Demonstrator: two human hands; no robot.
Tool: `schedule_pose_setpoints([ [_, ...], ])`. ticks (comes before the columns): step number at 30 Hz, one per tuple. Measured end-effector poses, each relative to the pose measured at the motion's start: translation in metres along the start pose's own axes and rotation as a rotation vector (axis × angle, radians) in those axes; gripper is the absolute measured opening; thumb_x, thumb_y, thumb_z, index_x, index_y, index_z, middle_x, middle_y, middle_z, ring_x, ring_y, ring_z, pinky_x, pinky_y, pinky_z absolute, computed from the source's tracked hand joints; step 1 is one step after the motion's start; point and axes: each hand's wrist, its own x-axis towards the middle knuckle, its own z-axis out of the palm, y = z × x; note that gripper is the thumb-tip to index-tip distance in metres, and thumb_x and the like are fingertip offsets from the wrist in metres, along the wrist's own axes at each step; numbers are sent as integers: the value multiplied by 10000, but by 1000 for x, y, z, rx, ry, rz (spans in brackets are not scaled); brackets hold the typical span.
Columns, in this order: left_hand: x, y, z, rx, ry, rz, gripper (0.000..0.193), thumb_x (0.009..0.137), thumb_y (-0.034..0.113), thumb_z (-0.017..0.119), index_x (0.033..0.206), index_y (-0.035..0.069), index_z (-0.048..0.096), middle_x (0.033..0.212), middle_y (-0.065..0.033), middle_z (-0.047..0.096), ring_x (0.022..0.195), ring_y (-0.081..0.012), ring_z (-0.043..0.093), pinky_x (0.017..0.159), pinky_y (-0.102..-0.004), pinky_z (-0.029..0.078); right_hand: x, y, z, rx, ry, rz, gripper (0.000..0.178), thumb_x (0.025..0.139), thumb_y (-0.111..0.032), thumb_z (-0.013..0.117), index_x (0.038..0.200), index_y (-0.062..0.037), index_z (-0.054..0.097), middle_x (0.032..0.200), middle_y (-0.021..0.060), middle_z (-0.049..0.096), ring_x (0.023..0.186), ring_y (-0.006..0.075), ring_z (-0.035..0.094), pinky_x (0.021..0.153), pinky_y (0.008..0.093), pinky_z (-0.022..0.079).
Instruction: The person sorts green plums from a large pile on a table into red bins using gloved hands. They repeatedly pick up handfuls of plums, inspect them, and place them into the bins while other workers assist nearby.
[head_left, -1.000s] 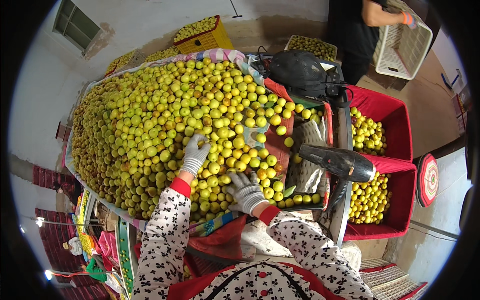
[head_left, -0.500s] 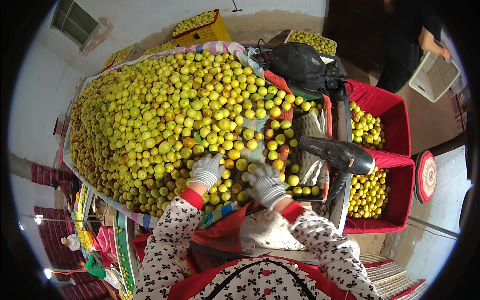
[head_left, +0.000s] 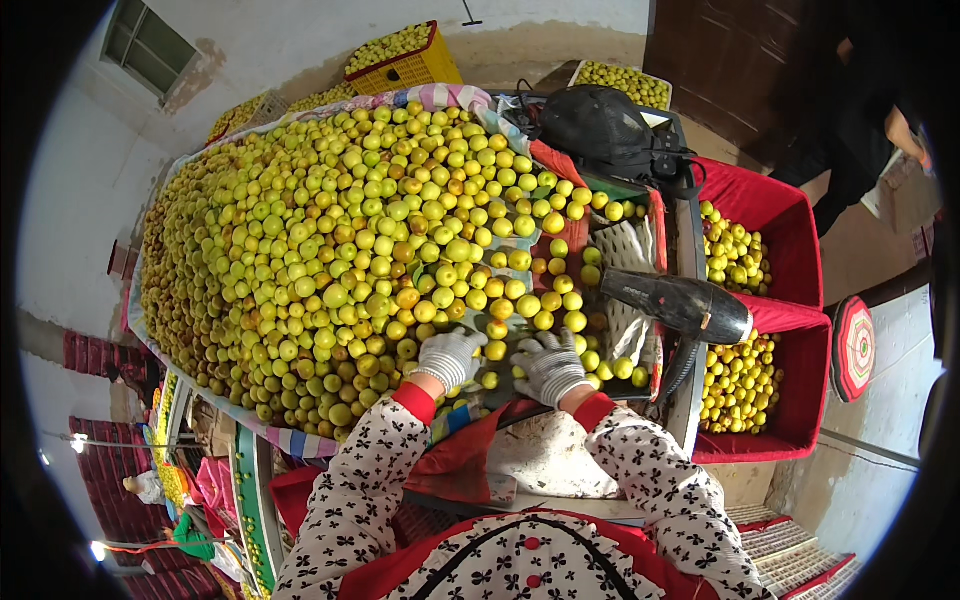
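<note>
A large heap of small round yellow-green fruits (head_left: 300, 270), some blushed brown and looking like jujubes, covers the cloth-lined table. At its near right edge my left hand (head_left: 450, 358), in a grey-white knit glove, rests against the fruits with its fingers stretched forward. My right hand (head_left: 548, 368), gloved the same way, lies just to the right, its fingers spread and touching a few loose fruits. Between the two hands a dark strip of surface shows, with single fruits on it. Neither hand visibly grips a fruit; some fingertips are hidden among them.
A black hair dryer (head_left: 680, 305) lies right of my right hand, a black bag (head_left: 600, 125) behind it. Two red cloth-lined bins (head_left: 800, 400) with fruits stand at the right. A yellow crate (head_left: 425, 72) stands at the back. A person in dark clothes (head_left: 850, 140) is far right.
My left hand has moved right, closer to my right hand, which has shifted slightly right. Fruits near them have rolled rightward. The person's white crate has moved mostly out of sight.
</note>
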Motion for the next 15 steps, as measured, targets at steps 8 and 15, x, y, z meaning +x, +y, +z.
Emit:
schedule_pose_setpoints([
  [8, -23, 40, 17, -1002, 663, 179, 406, 839, 204, 690, 1203, 56, 590, 1170, -132, 643, 1106, -330, 596, 961, -403, 472, 5, -8, 25, 1662, 433, 212, 395, 913, -396, 619, 1214, -149, 553, 1185, 57, 587, 1060, 235, 578, 896, 425, 486],
  [15, 41, -19, -23, -245, 662, -5, 577, 922, 407, 524, 1424, 142, 422, 1492, -169, 356, 1338, -422, 328, 1091, -543, 278, -7, 0, -10, 2387, 94, 387, 446, 903, -413, 644, 1250, -166, 512, 1025, 62, 635, 821, 221, 626, 632, 360, 536],
])
